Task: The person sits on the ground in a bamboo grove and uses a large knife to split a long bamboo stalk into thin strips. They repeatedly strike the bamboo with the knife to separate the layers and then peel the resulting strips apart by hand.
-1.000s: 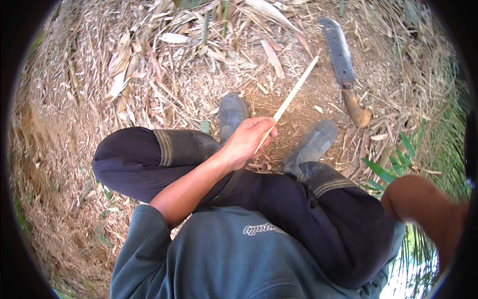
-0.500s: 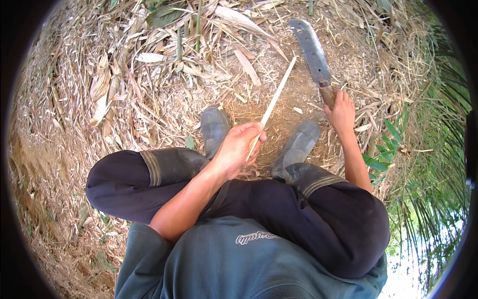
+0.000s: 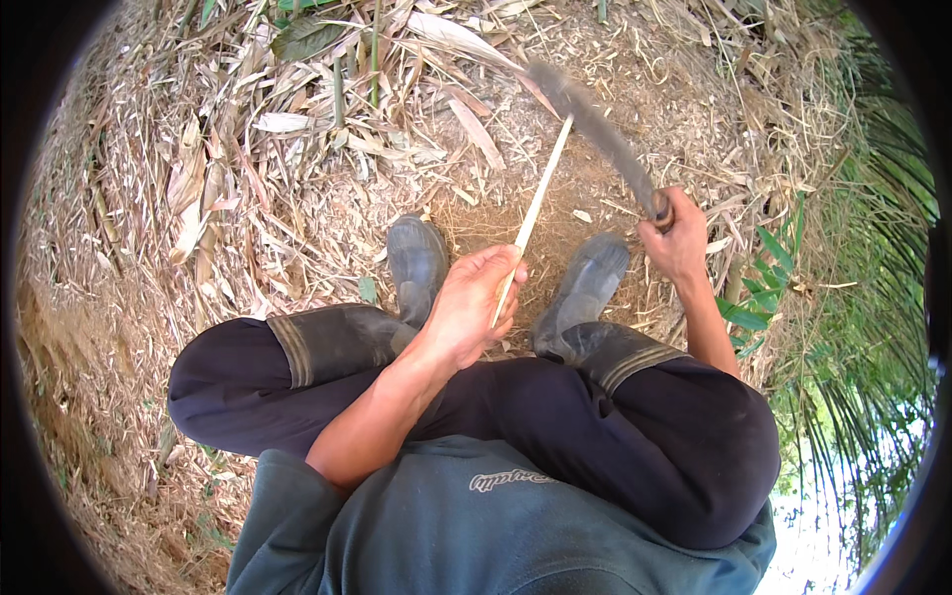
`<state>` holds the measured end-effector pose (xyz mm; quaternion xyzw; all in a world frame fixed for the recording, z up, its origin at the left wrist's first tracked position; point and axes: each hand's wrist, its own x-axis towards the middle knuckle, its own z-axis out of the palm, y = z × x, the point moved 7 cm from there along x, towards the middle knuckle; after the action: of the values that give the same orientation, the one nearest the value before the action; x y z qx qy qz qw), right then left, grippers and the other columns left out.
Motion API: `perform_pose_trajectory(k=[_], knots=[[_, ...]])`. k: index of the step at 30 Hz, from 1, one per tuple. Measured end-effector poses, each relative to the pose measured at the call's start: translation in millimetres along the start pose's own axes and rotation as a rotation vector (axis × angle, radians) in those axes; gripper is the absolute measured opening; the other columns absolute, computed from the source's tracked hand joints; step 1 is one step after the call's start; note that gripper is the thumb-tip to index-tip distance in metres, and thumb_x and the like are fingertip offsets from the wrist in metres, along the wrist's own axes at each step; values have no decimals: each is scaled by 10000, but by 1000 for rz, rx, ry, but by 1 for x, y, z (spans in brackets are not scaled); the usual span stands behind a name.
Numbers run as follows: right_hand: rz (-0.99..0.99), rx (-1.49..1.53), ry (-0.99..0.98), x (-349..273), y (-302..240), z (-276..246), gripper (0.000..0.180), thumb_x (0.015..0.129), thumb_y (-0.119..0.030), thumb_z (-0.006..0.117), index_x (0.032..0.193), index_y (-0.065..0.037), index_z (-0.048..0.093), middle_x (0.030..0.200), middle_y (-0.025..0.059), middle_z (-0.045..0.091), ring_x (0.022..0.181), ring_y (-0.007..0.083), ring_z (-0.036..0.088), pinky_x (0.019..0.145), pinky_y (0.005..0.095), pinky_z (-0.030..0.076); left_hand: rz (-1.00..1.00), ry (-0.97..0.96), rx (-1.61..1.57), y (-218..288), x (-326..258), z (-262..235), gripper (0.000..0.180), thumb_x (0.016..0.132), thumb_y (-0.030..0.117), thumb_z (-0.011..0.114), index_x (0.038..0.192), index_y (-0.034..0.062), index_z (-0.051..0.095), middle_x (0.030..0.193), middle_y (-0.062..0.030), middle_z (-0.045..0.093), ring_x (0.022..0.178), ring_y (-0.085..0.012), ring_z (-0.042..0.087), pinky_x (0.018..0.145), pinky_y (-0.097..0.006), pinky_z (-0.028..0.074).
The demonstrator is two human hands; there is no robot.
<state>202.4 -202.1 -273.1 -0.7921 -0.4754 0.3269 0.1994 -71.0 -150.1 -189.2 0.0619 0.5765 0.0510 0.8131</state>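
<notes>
Stick gripped in left hand, right hand clutching knife (blurred): strokes best aimed away from boots.

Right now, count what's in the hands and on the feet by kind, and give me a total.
Pale thin stick, in the left hand: 1
Long-bladed knife, in the right hand: 1
Dark rubber boots: 2
Total: 4

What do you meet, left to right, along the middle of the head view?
Left boot → left hand holding the stick → right boot → right hand gripping the knife → green fronds.
</notes>
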Motion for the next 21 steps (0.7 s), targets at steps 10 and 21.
perform_pose_trajectory(k=[10, 21], knots=[[-303, 0, -149, -30, -87, 30, 193, 649, -199, 726, 743, -100, 589, 630, 69, 588, 539, 303, 571, 624, 408, 453, -36, 99, -70, -4, 1, -12, 248, 1054, 211, 469, 915, 25, 557, 522, 9, 412, 362, -77, 306, 361, -242, 246], [-280, -12, -212, -22, -84, 32, 227, 682, -256, 735, 740, -73, 614, 652, 107, 634, 558, 341, 623, 553, 443, 505, -50, 98, -90, -9, 5, -16, 266, 1062, 209, 436, 899, 29, 545, 529, 16, 402, 367, -63, 293, 361, -227, 233]])
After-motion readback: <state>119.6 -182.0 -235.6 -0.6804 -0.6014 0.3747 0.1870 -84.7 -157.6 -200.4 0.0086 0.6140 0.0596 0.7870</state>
